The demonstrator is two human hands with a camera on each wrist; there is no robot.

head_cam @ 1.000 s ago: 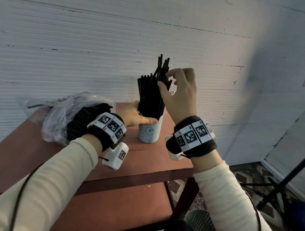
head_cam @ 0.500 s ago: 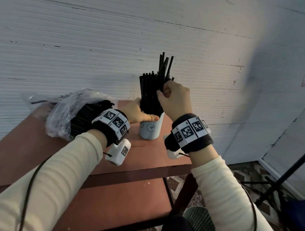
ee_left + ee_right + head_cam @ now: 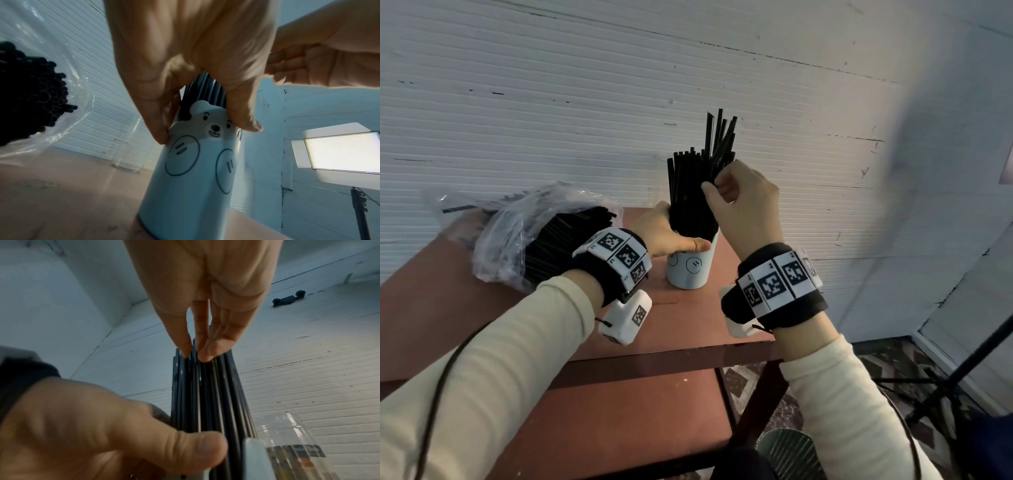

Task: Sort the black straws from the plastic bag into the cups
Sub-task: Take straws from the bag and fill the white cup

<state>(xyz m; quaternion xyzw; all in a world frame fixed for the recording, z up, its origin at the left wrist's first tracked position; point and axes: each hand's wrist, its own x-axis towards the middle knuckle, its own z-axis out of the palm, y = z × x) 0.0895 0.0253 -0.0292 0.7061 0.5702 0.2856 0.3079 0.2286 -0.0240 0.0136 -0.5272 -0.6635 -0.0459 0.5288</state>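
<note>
A white bear-face cup (image 3: pixel 690 270) stands on the reddish table (image 3: pixel 688 329), packed with upright black straws (image 3: pixel 686 192). My left hand (image 3: pixel 671 236) wraps the cup's rim and the base of the bundle, thumb across the front; its wrist view shows this left hand (image 3: pixel 205 123) astride the cup (image 3: pixel 191 178). My right hand (image 3: pixel 714 183) pinches a few taller straws at the bundle's right side, which stick up above the others. In the right wrist view the fingertips (image 3: pixel 205 353) close on those straws (image 3: pixel 209 394). A clear plastic bag (image 3: pixel 517 233) of straws lies at the left.
A clear glass jar (image 3: pixel 129 151) stands behind the cup, also seen as the jar (image 3: pixel 287 443) beside it. The white slatted wall runs close behind the table. A lit lamp panel (image 3: pixel 341 151) on a stand is to the right; the table edge is just below my wrists.
My right hand went from spread fingers at the straw tops to a closed pinch lower on the tall straws. My left hand stayed on the cup.
</note>
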